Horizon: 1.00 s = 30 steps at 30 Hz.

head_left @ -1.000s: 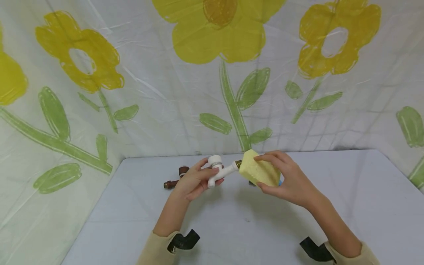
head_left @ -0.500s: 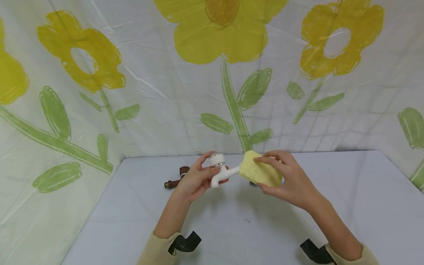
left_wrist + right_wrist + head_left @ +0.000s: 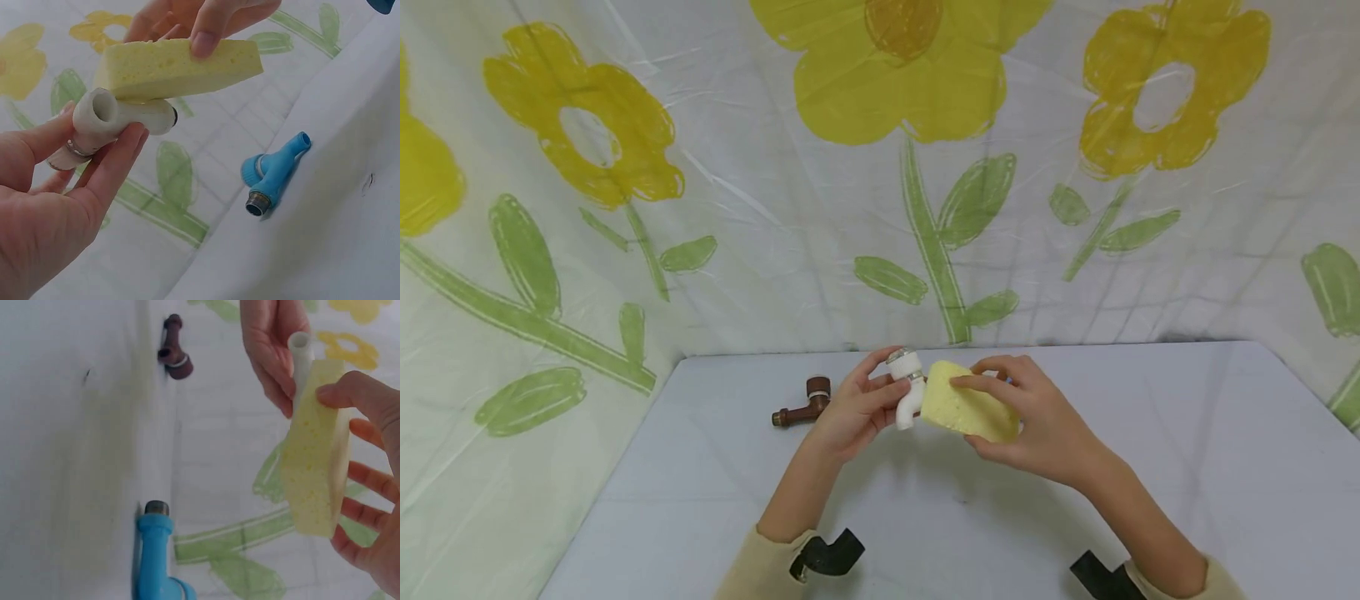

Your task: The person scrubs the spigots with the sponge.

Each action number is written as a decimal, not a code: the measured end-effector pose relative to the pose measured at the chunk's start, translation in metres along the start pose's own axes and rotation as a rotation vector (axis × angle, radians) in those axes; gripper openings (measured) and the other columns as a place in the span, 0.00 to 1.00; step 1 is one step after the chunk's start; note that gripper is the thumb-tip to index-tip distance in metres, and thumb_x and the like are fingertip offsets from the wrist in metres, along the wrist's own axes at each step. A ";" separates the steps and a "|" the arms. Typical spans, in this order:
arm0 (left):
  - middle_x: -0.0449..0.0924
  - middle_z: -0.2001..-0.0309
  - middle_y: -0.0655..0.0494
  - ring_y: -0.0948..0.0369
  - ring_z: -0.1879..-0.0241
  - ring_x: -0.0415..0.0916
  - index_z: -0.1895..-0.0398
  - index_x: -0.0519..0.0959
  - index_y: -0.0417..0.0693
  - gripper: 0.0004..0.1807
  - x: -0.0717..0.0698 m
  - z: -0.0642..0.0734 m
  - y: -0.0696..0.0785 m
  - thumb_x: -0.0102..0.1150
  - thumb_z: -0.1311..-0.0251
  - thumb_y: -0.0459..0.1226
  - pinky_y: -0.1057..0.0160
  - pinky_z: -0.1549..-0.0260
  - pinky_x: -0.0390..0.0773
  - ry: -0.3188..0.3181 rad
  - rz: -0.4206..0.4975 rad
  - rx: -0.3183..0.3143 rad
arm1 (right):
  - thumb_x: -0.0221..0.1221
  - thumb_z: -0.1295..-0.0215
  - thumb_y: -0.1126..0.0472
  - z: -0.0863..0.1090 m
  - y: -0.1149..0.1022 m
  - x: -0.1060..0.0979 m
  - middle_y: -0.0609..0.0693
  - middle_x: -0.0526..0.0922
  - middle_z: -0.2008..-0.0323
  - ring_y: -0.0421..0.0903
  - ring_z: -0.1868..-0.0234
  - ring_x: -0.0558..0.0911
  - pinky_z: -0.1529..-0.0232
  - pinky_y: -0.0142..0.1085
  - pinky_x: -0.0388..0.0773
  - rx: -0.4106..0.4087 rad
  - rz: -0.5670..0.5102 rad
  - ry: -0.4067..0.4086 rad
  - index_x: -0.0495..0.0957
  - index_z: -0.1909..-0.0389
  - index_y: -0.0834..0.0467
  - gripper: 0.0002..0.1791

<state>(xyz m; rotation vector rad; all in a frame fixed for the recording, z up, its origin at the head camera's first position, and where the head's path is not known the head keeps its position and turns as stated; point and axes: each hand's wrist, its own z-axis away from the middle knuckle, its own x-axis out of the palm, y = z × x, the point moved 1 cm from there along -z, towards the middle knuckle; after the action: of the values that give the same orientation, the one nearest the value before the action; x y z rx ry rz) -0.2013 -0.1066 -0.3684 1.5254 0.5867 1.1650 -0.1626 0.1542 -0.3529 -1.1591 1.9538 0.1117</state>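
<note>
My left hand (image 3: pixel 861 412) grips a white plastic tap (image 3: pixel 908 398) by its body and ridged knob, held above the table. In the left wrist view the tap's open spout (image 3: pixel 104 106) faces the camera, with a dark ring at the far end of its pipe. A pale yellow sponge (image 3: pixel 966 404) is pinched between the thumb and fingers of my right hand (image 3: pixel 1037 417). The sponge lies along the tap's pipe and hides most of it in the head view. In the right wrist view the sponge (image 3: pixel 312 456) overlaps the white tap (image 3: pixel 302 362).
A brown tap (image 3: pixel 801 410) lies on the white table (image 3: pixel 700 500), left of my left hand. A blue tap (image 3: pixel 275 175) lies on the table too, mostly hidden behind my right hand in the head view. A flower-printed sheet (image 3: pixel 775 250) hangs behind the table.
The sponge has moved left and slightly down along the tap's pipe, toward the knob. The tap has shifted right and turned, and its threaded end is now covered in the head view.
</note>
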 end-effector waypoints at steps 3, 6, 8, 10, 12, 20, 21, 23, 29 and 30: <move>0.79 0.47 0.51 0.60 0.53 0.84 0.18 0.57 0.43 0.33 0.002 -0.001 -0.002 0.47 0.22 0.24 0.65 0.54 0.87 -0.012 0.003 0.021 | 0.82 0.57 0.62 0.000 0.000 0.000 0.50 0.81 0.46 0.47 0.51 0.76 0.61 0.39 0.80 0.008 0.032 0.015 0.85 0.41 0.48 0.37; 0.79 0.45 0.50 0.59 0.50 0.85 0.19 0.58 0.42 0.32 0.003 -0.001 -0.002 0.47 0.23 0.23 0.64 0.53 0.87 -0.022 0.010 0.033 | 0.82 0.58 0.63 0.001 0.000 0.001 0.50 0.81 0.47 0.47 0.52 0.76 0.62 0.41 0.81 0.037 0.054 0.043 0.85 0.41 0.49 0.37; 0.80 0.45 0.50 0.59 0.50 0.85 0.19 0.59 0.42 0.31 0.003 -0.001 -0.002 0.47 0.22 0.24 0.63 0.52 0.87 -0.026 0.016 0.030 | 0.82 0.58 0.63 0.001 -0.001 0.004 0.50 0.81 0.47 0.47 0.53 0.76 0.62 0.41 0.81 0.038 0.053 0.053 0.85 0.42 0.48 0.36; 0.80 0.44 0.51 0.59 0.51 0.86 0.19 0.58 0.42 0.29 0.003 0.000 -0.002 0.46 0.21 0.26 0.63 0.51 0.87 -0.032 0.020 0.027 | 0.81 0.57 0.63 0.001 -0.003 0.007 0.50 0.81 0.46 0.47 0.53 0.76 0.61 0.41 0.82 0.022 0.040 0.048 0.85 0.41 0.48 0.36; 0.79 0.44 0.51 0.59 0.52 0.86 0.19 0.57 0.39 0.29 0.002 0.000 -0.002 0.45 0.20 0.28 0.63 0.51 0.86 -0.037 0.024 0.026 | 0.81 0.56 0.62 0.001 -0.005 0.011 0.51 0.81 0.45 0.48 0.52 0.77 0.60 0.41 0.82 0.000 0.024 0.035 0.84 0.40 0.49 0.36; 0.79 0.46 0.53 0.58 0.53 0.85 0.23 0.60 0.41 0.25 0.004 -0.001 -0.002 0.46 0.20 0.30 0.62 0.50 0.86 -0.036 0.050 0.041 | 0.80 0.57 0.62 0.001 -0.005 0.010 0.50 0.82 0.47 0.47 0.52 0.78 0.61 0.42 0.81 0.005 0.050 0.040 0.84 0.41 0.49 0.36; 0.79 0.47 0.53 0.59 0.54 0.85 0.24 0.61 0.42 0.25 0.004 -0.001 -0.002 0.46 0.20 0.30 0.62 0.50 0.86 -0.034 0.049 0.044 | 0.80 0.57 0.62 0.001 -0.004 0.011 0.50 0.82 0.47 0.47 0.53 0.78 0.61 0.44 0.81 0.005 0.055 0.045 0.84 0.42 0.49 0.35; 0.80 0.48 0.53 0.59 0.54 0.85 0.25 0.61 0.43 0.23 0.005 0.000 -0.003 0.45 0.20 0.29 0.62 0.51 0.87 -0.029 0.051 0.047 | 0.79 0.56 0.62 0.002 -0.004 0.014 0.52 0.81 0.47 0.49 0.52 0.78 0.58 0.46 0.80 -0.004 0.049 0.054 0.85 0.42 0.51 0.34; 0.80 0.48 0.54 0.58 0.54 0.86 0.26 0.61 0.45 0.22 0.005 0.000 -0.003 0.42 0.19 0.29 0.62 0.51 0.87 -0.023 0.070 0.047 | 0.79 0.53 0.63 0.001 -0.004 0.015 0.57 0.77 0.42 0.55 0.44 0.78 0.55 0.47 0.82 0.015 -0.026 0.042 0.82 0.38 0.49 0.36; 0.80 0.48 0.54 0.58 0.54 0.86 0.27 0.61 0.45 0.21 0.005 0.000 -0.003 0.42 0.19 0.29 0.62 0.51 0.87 -0.026 0.074 0.051 | 0.80 0.53 0.63 0.002 -0.004 0.014 0.57 0.78 0.41 0.54 0.45 0.79 0.58 0.45 0.83 0.030 -0.032 0.041 0.82 0.38 0.48 0.37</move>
<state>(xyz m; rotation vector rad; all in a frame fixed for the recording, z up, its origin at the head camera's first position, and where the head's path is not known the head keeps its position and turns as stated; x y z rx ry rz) -0.1988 -0.1012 -0.3689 1.6153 0.5501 1.1922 -0.1615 0.1433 -0.3620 -1.1816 1.9652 0.0419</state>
